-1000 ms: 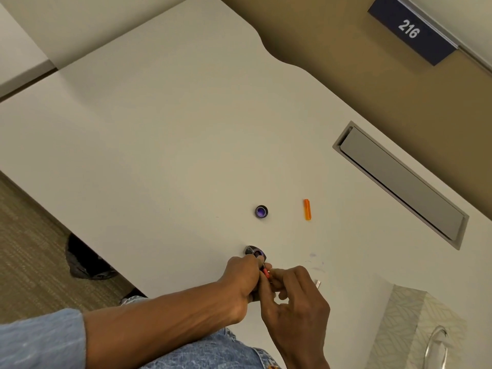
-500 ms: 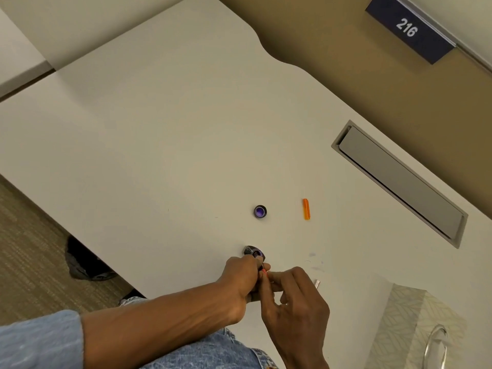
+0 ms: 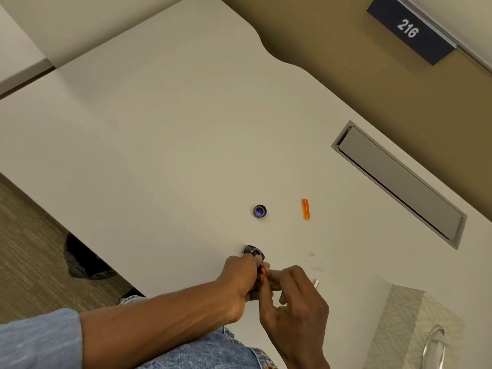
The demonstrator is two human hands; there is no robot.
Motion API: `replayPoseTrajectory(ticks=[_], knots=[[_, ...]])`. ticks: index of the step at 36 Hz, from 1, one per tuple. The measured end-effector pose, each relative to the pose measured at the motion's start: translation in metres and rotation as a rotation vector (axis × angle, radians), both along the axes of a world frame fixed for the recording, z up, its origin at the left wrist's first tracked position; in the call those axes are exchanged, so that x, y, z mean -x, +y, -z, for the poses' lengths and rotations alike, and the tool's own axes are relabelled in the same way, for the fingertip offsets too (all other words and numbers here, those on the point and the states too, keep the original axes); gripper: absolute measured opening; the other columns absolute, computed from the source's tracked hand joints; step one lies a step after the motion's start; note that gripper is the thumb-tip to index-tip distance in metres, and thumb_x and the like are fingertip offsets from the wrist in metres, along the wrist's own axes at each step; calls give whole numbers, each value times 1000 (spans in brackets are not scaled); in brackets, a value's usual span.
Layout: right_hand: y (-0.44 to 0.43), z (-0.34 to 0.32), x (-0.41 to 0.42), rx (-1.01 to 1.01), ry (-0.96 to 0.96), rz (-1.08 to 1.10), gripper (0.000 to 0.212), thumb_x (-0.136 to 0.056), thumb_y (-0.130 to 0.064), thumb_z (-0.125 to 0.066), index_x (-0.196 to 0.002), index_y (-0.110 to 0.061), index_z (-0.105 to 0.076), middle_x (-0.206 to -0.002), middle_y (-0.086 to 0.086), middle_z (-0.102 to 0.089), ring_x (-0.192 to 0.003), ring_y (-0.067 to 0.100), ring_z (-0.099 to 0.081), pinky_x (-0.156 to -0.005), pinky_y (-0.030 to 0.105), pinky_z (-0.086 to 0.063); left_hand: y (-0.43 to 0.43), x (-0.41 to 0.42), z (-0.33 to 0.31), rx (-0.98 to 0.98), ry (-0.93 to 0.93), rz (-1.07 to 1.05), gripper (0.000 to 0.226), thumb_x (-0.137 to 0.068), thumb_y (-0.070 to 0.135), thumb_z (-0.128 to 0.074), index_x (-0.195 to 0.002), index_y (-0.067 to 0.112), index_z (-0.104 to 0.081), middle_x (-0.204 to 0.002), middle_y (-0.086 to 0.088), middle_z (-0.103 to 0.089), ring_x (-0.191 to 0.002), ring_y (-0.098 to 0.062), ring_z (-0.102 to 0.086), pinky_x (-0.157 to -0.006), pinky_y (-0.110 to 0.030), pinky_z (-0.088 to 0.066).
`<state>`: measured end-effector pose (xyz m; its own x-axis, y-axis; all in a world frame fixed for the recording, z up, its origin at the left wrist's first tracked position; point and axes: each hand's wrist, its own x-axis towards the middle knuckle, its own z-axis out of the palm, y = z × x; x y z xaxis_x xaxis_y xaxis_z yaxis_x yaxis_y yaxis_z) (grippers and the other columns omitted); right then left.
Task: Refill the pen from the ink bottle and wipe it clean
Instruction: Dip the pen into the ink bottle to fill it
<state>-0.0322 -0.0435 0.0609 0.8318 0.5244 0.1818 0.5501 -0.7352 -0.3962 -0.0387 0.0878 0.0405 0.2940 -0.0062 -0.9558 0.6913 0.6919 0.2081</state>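
A small dark ink bottle (image 3: pixel 253 252) stands open near the desk's front edge, purple ink showing in its mouth. My left hand (image 3: pixel 241 275) is wrapped around its near side. My right hand (image 3: pixel 290 296) pinches an orange pen (image 3: pixel 263 271) right beside the bottle; only a short orange bit and a clear end (image 3: pixel 316 283) show past the fingers. The bottle's cap (image 3: pixel 260 211) lies upturned farther back. An orange pen part (image 3: pixel 306 209) lies to the right of the cap.
The white desk (image 3: pixel 159 142) has a grey cable flap (image 3: pixel 399 182) at the right. A patterned tissue box (image 3: pixel 415 331) sits at the lower right corner. Faint purple ink smudges (image 3: pixel 314 261) mark the desk right of the bottle. Carpet lies below the desk edge at left.
Both hands stay at the bottle. Less of the orange pen shows between the fingers than a second ago.
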Motion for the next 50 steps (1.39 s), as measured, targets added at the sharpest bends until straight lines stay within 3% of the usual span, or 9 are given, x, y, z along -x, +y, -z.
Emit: replayPoseTrajectory(ticks=[3,7,11,16,26,30,35,43,50], knots=[[0,0,0,7,-24,-2,9,-86,-26,-80,-78,-23,-76,-74,-9,-65,-56,5,-47,-47,16,-38,0,0,-1,-10,8,9,30,-110,17,-51,-109,1,-76,-93,-18,-76,-82,-31,-74,-93,-54,-64],[0,-3,-2,-9,-34,5,7,-85,-28,-82,-81,-24,-77,-75,-9,-64,-55,7,-49,-42,23,-41,0,-1,-4,-11,-1,18,30,-110,18,-50,-110,0,-75,-91,-17,-79,-64,-25,-79,-90,-50,-66],[1,-8,-2,-23,-4,-9,7,-83,-25,-81,-90,-27,-79,-78,-11,-64,-57,6,-51,-42,24,-42,-1,-1,-5,-21,-1,27,29,-110,18,-51,-111,1,-75,-90,-18,-80,-64,-25,-79,-87,-51,-67],[1,-7,-1,-7,-17,-12,6,-82,-21,-80,-86,-26,-79,-76,-11,-64,-57,9,-53,-42,26,-41,-1,0,-3,1,5,9,29,-109,17,-52,-105,0,-75,-90,-18,-74,-82,-32,-72,-89,-54,-66],[2,-4,-1,24,-55,-2,10,-87,-30,-82,-79,-26,-79,-71,-9,-65,-53,11,-52,-44,22,-37,-1,-2,1,-8,19,-1,28,-110,17,-52,-112,1,-75,-100,-19,-76,-89,-33,-73,-97,-56,-62],[1,-5,-1,16,-31,1,6,-86,-34,-82,-90,-28,-82,-74,-9,-65,-53,10,-52,-41,25,-41,-1,-2,2,-17,12,8,27,-109,18,-54,-117,2,-73,-107,-21,-79,-94,-36,-79,-93,-55,-64],[-1,-7,-2,-2,-9,-19,17,-82,-25,-85,-98,-28,-82,-79,-10,-66,-56,7,-53,-42,27,-43,-1,-2,1,-19,14,15,27,-108,19,-53,-118,3,-73,-109,-26,-79,-96,-39,-80,-88,-55,-66],[-1,-3,0,2,-4,-19,10,-81,-21,-85,-88,-27,-81,-77,-10,-67,-57,9,-56,-41,27,-43,-1,-2,-1,2,15,10,29,-109,17,-52,-107,1,-76,-85,-15,-75,-77,-30,-72,-92,-57,-64],[0,-4,0,12,-7,-19,5,-88,-30,-82,-84,-28,-80,-76,-10,-67,-55,9,-56,-42,25,-41,-1,-3,1,9,16,9,29,-110,19,-52,-102,3,-76,-86,-14,-74,-83,-30,-71,-97,-57,-62]])
